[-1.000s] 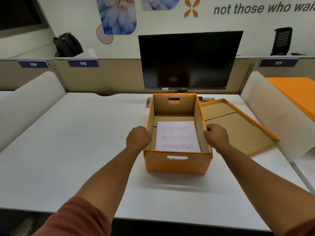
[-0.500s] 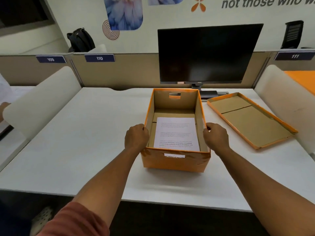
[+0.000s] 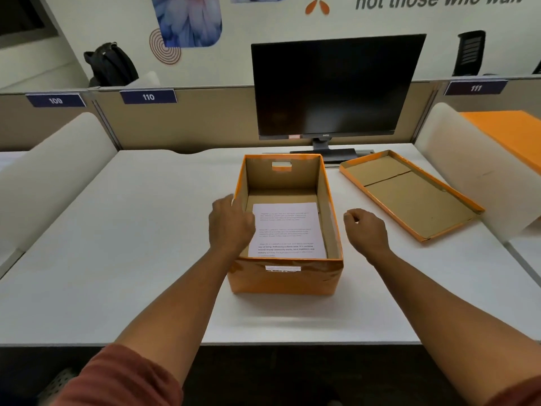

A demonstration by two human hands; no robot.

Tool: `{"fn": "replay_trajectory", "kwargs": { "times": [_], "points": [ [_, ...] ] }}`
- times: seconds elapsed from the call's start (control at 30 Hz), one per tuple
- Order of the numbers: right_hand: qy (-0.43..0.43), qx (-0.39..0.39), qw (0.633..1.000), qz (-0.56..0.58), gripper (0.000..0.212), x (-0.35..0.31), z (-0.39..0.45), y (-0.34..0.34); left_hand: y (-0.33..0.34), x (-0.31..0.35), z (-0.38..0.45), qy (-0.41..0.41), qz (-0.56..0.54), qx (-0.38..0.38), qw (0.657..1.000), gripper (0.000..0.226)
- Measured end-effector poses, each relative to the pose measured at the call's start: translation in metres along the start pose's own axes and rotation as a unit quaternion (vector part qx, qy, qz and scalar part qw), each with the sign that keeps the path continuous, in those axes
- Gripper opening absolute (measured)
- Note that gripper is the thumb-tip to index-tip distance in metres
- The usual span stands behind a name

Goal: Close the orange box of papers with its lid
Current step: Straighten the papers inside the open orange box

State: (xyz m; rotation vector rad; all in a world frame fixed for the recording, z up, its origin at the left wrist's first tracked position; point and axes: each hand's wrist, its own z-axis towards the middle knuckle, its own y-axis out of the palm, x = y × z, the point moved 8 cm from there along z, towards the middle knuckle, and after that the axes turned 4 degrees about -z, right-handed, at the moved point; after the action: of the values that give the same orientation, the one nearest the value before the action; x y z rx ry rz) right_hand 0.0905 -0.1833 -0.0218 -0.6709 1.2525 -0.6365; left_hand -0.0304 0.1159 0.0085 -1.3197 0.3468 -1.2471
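Observation:
The orange box (image 3: 285,278) stands open in the middle of the white desk (image 3: 117,244), with a stack of printed papers (image 3: 288,230) lying inside. Its lid (image 3: 409,197) lies upside down on the desk to the right, brown inside facing up. My left hand (image 3: 231,225) hovers over the box's left wall, fingers loosely curled, holding nothing. My right hand (image 3: 366,230) floats just right of the box, off its wall, fingers curled and apart, between the box and the lid.
A dark monitor (image 3: 336,86) on its stand sits behind the box. Padded dividers (image 3: 49,177) flank the desk on both sides. An orange surface (image 3: 509,133) shows beyond the right divider. A black bag (image 3: 111,64) rests on the far partition.
Both hands have let go of the box's side walls. The left hand lifted over the left rim and the right hand moved out to the right. The view shifted slightly.

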Motion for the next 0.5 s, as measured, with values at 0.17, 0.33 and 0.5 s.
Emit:
{"fn": "replay_trajectory", "kwargs": {
  "times": [0.17, 0.33, 0.5],
  "points": [
    [0.017, -0.01, 0.999, -0.045, 0.042, 0.034, 0.021, -0.017, 0.019, 0.059, 0.009, 0.081, -0.038, -0.014, 0.996, 0.044],
    [0.047, -0.028, 0.994, -0.1, 0.043, 0.075, 0.041, -0.026, 0.049, 0.096, 0.016, 0.055, -0.123, -0.041, 0.99, 0.041],
    [0.025, -0.034, 0.983, -0.181, 0.042, 0.099, 0.06, -0.03, 0.08, 0.13, 0.024, 0.054, -0.153, -0.059, 0.985, 0.04]
  ]
}}
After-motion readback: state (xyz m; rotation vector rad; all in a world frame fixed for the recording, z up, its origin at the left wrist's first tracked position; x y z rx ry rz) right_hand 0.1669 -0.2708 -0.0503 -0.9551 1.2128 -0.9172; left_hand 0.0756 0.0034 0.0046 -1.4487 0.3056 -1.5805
